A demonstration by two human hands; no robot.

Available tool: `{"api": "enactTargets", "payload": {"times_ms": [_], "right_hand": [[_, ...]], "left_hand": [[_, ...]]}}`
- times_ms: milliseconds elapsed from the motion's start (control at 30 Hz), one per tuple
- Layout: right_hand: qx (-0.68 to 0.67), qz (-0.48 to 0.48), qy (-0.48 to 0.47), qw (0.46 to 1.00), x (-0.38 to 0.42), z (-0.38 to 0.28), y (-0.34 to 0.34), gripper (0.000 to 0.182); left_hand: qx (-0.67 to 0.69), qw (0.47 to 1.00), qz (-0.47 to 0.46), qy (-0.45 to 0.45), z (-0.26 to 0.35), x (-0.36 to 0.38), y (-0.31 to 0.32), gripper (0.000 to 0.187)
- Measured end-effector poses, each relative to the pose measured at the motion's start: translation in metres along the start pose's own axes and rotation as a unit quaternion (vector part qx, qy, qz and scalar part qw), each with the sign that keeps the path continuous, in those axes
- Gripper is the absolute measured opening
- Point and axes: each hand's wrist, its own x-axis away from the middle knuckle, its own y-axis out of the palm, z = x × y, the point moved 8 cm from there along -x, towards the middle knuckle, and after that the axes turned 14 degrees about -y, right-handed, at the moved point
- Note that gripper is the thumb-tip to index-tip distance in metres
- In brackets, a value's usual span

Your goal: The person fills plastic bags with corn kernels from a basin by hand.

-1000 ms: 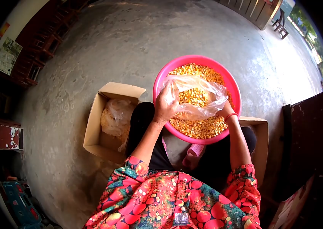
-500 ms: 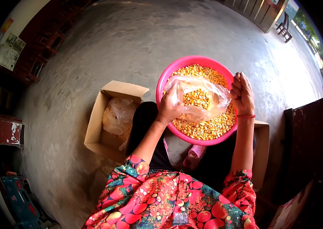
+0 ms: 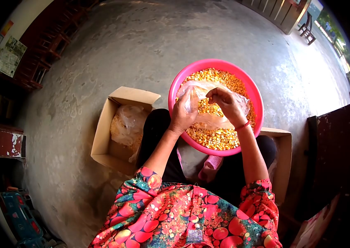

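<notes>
A pink plastic basin point(image 3: 259, 103) full of yellow corn kernels point(image 3: 218, 141) stands in front of my knees. Over the kernels lies a clear plastic bag point(image 3: 212, 121), its mouth spread wide, with corn inside or showing through it. My left hand point(image 3: 182, 115) grips the bag's left edge between thumb and fingers. Above the bag's mouth is my right hand point(image 3: 228, 104), fingers curled together and pointing left. Whatever its fingertips may hold is too small to make out. A red bracelet point(image 3: 242, 125) circles the right wrist.
At my left knee sits an open cardboard box point(image 3: 102, 138) holding another clear bag point(image 3: 130, 120) and yellowish bits. A second cardboard box point(image 3: 283, 165) stands by my right leg. Dark furniture point(image 3: 332, 153) is farther right. Wooden chairs point(image 3: 55, 43) line the left wall.
My right hand has swung left and inward, from the basin's right rim to above the bag's mouth. The left hand keeps its hold on the bag. The basin now sits slightly farther right.
</notes>
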Motion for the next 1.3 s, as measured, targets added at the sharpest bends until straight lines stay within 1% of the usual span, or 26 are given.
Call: {"api": "enactTargets", "payload": {"times_ms": [33, 67, 133, 167, 200, 267, 333, 400, 433, 467, 533, 600, 633, 667, 733, 767, 800, 833, 867, 933, 967, 1000, 1033, 1100, 1167, 1300], "right_hand": [[0.015, -0.031, 0.05, 0.998, 0.004, 0.007, 0.001, 0.013], [0.015, -0.031, 0.05, 0.998, 0.006, 0.007, 0.0, 0.013], [0.117, -0.092, 0.065, 0.987, 0.01, 0.002, 0.004, 0.012], [0.164, -0.099, 0.048, 0.98, 0.011, 0.002, 0.003, 0.013], [0.163, -0.099, 0.048, 0.98, 0.013, 0.005, 0.003, 0.013], [0.241, -0.113, -0.022, 0.964, 0.014, -0.002, 0.004, 0.016], [0.256, -0.121, -0.029, 0.959, 0.014, -0.008, 0.002, 0.018], [0.232, -0.096, 0.001, 0.968, 0.013, -0.013, -0.006, 0.017], [0.156, -0.068, 0.01, 0.985, 0.008, -0.02, -0.009, 0.016], [0.064, -0.033, 0.054, 0.996, 0.01, -0.029, -0.017, 0.015], [-0.114, 0.061, 0.059, 0.99, 0.01, -0.04, -0.04, 0.014], [-0.136, 0.176, 0.002, 0.975, 0.013, -0.043, -0.077, 0.014], [-0.142, 0.222, -0.008, 0.965, 0.017, -0.037, -0.094, 0.015], [-0.091, 0.251, 0.008, 0.964, 0.022, -0.031, -0.108, 0.015], [0.028, 0.227, 0.064, 0.971, 0.036, 0.003, -0.132, 0.014], [0.181, 0.177, 0.042, 0.967, 0.042, 0.03, -0.144, 0.017], [0.329, 0.122, 0.018, 0.936, 0.039, 0.032, -0.138, 0.021], [0.393, 0.087, 0.064, 0.913, 0.049, 0.039, -0.137, 0.025], [0.48, 0.008, 0.079, 0.873, 0.051, 0.051, -0.131, 0.029], [0.415, 0.051, 0.115, 0.901, 0.063, 0.074, -0.127, 0.033], [0.426, 0.012, 0.162, 0.89, 0.069, 0.091, -0.126, 0.039], [0.369, -0.003, 0.224, 0.902, 0.077, 0.119, -0.126, 0.036], [0.357, -0.016, 0.229, 0.906, 0.076, 0.124, -0.117, 0.035], [0.367, -0.035, 0.185, 0.911, 0.068, 0.122, -0.099, 0.033], [0.369, -0.044, 0.154, 0.916, 0.062, 0.119, -0.088, 0.031], [0.361, -0.053, 0.13, 0.922, 0.063, 0.115, -0.082, 0.026]], "left_hand": [[-0.007, 1.0, 0.004, 0.011, 0.0, 0.0, 0.0, 0.058], [-0.015, 1.0, 0.008, 0.022, 0.001, 0.001, 0.0, 0.058], [-0.01, 1.0, 0.007, 0.018, 0.0, 0.001, 0.0, 0.058], [-0.005, 1.0, 0.006, 0.015, 0.0, 0.001, -0.001, 0.058], [-0.005, 1.0, 0.006, 0.015, -0.002, 0.001, -0.001, 0.058], [-0.027, 0.999, 0.021, 0.037, -0.004, 0.001, -0.001, 0.064], [-0.031, 0.998, 0.026, 0.039, -0.005, 0.001, -0.001, 0.061], [-0.035, 0.998, 0.032, 0.04, -0.005, 0.0, 0.0, 0.059], [-0.025, 0.998, 0.034, 0.04, -0.004, -0.001, 0.0, 0.056], [-0.015, 0.998, 0.037, 0.041, -0.003, -0.001, -0.001, 0.053], [-0.022, 0.999, 0.038, 0.026, 0.0, -0.001, -0.001, 0.05], [-0.031, 0.999, 0.039, 0.011, -0.002, -0.001, -0.002, 0.048], [-0.03, 0.998, 0.041, 0.024, -0.001, -0.001, -0.002, 0.047], [-0.029, 0.998, 0.043, 0.037, 0.0, 0.0, -0.002, 0.047], [-0.036, 0.997, 0.044, 0.054, 0.004, 0.001, -0.004, 0.048], [-0.043, 0.996, 0.045, 0.071, 0.007, 0.003, -0.004, 0.049], [-0.042, 0.996, 0.043, 0.071, 0.007, 0.002, -0.003, 0.049], [-0.041, 0.996, 0.043, 0.062, 0.004, 0.001, -0.002, 0.05], [-0.042, 0.997, 0.043, 0.054, 0.002, 0.0, -0.003, 0.052], [-0.034, 0.998, 0.035, 0.048, 0.003, 0.001, -0.003, 0.052], [-0.025, 0.998, 0.028, 0.043, 0.003, 0.002, -0.003, 0.052], [-0.025, 0.998, 0.027, 0.042, 0.002, 0.002, -0.002, 0.052], [-0.027, 0.998, 0.032, 0.048, 0.001, 0.001, -0.002, 0.051], [-0.029, 0.997, 0.037, 0.055, 0.002, 0.001, -0.003, 0.05], [-0.013, 1.0, 0.013, 0.025, 0.001, 0.001, -0.001, 0.056], [-0.012, 0.999, 0.013, 0.035, -0.004, 0.0, 0.0, 0.056]]}}
